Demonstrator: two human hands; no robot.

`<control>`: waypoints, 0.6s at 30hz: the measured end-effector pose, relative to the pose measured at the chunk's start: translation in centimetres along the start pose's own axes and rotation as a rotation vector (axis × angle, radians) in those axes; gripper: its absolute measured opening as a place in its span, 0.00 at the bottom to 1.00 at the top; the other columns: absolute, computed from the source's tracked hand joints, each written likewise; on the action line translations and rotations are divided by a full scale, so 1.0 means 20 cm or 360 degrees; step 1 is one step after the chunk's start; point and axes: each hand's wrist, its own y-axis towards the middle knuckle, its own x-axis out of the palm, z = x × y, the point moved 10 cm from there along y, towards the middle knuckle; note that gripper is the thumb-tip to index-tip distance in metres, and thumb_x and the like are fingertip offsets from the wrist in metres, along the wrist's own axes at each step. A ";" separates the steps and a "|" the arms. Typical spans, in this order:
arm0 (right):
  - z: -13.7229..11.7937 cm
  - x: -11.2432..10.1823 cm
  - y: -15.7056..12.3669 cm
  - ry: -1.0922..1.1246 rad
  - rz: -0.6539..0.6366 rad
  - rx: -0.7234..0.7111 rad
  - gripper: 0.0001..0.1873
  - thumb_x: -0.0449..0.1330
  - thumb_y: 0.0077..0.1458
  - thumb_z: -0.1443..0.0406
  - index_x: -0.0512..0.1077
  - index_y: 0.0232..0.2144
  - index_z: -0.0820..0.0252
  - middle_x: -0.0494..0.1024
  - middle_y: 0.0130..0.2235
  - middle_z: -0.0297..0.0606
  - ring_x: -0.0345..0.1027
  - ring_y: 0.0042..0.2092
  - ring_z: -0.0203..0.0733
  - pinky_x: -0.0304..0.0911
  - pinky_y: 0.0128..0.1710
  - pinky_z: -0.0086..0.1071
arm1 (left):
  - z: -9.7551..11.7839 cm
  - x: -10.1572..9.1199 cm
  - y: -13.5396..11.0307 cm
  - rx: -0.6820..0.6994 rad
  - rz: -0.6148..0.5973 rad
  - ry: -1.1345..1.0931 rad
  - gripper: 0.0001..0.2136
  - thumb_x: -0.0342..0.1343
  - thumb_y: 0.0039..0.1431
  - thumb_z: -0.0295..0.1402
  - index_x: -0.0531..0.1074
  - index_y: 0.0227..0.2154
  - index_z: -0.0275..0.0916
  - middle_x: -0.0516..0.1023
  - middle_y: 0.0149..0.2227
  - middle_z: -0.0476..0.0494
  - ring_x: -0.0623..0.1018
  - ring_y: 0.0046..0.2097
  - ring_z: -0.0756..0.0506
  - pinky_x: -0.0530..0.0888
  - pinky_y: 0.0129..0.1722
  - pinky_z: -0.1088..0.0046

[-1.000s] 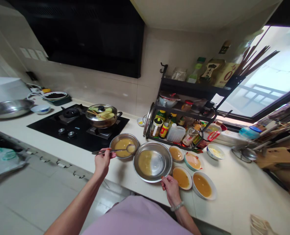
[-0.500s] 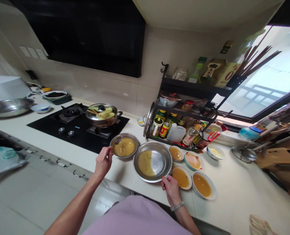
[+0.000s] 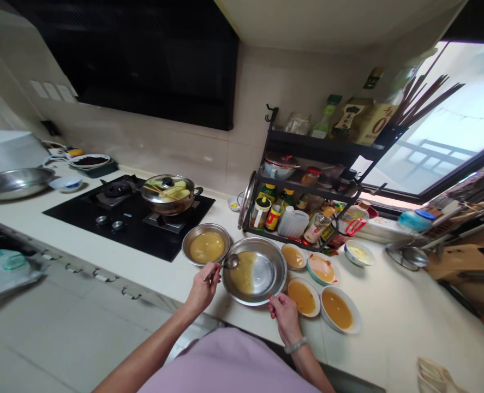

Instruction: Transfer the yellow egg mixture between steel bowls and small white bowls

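Observation:
My left hand (image 3: 203,288) is closed on a metal ladle (image 3: 225,265), whose bowl hangs at the left rim of a large steel pan (image 3: 276,261) that is tilted with yellow-brown liquid pooled on its left side. My right hand (image 3: 285,315) pinches the pan's near rim. Left of the pan sits a smaller steel bowl (image 3: 188,240) full of the same liquid. Right of the pan, several small ceramic bowls (image 3: 338,308) hold orange-brown liquid.
A lidded pot (image 3: 171,194) stands on the black gas hob (image 3: 102,215). A black spice rack (image 3: 307,180) with bottles and jars stands behind the bowls. A wok (image 3: 12,183) and dishes lie far left. A window (image 3: 442,147) is at right.
My left hand has carried the ladle from the smaller steel bowl rightward and nearer, to the left rim of the large pan. My right hand has kept its hold on the pan's rim.

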 end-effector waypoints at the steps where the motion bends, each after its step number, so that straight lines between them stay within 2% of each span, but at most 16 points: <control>1: 0.00 0.00 0.00 -0.0002 0.0000 -0.0003 0.15 0.64 0.39 0.58 0.64 0.13 0.58 0.65 0.14 0.29 0.54 0.17 0.31 0.48 0.18 0.27 | -0.03 0.03 0.00 -0.0063 -0.0028 -0.0017 0.09 0.48 0.61 0.37 0.70 0.35 0.39 0.77 0.28 0.46 0.79 0.26 0.47 0.76 0.28 0.72; 5: 0.01 -0.01 0.00 -0.0009 -0.0001 -0.0014 0.16 0.64 0.40 0.58 0.64 0.13 0.58 0.65 0.14 0.29 0.54 0.17 0.31 0.49 0.18 0.27 | -0.18 0.04 -0.01 -0.0419 0.0028 -0.0147 0.12 0.48 0.60 0.41 0.70 0.33 0.38 0.77 0.21 0.46 0.80 0.24 0.44 0.76 0.28 0.69; 8: 0.01 -0.01 0.00 -0.0010 -0.0007 -0.0007 0.16 0.64 0.40 0.58 0.64 0.13 0.58 0.65 0.14 0.29 0.54 0.17 0.31 0.49 0.18 0.27 | -0.25 0.01 0.00 -0.0576 0.0131 -0.0373 0.13 0.50 0.59 0.43 0.69 0.34 0.37 0.78 0.21 0.45 0.80 0.24 0.42 0.77 0.28 0.67; 13: 0.01 -0.01 0.00 -0.0021 -0.0002 -0.0008 0.15 0.63 0.40 0.58 0.64 0.13 0.58 0.65 0.14 0.29 0.54 0.17 0.31 0.49 0.18 0.27 | -0.24 -0.05 0.02 -0.0651 0.0273 -0.0699 0.14 0.54 0.55 0.43 0.68 0.34 0.36 0.78 0.21 0.44 0.81 0.25 0.41 0.78 0.27 0.65; 18: 0.00 0.00 0.00 -0.0030 -0.0007 -0.0010 0.15 0.63 0.40 0.58 0.64 0.13 0.58 0.65 0.14 0.29 0.54 0.17 0.31 0.49 0.18 0.27 | -0.23 -0.18 0.05 -0.0697 0.0493 -0.0814 0.13 0.57 0.52 0.41 0.68 0.34 0.35 0.78 0.21 0.45 0.80 0.25 0.42 0.78 0.28 0.65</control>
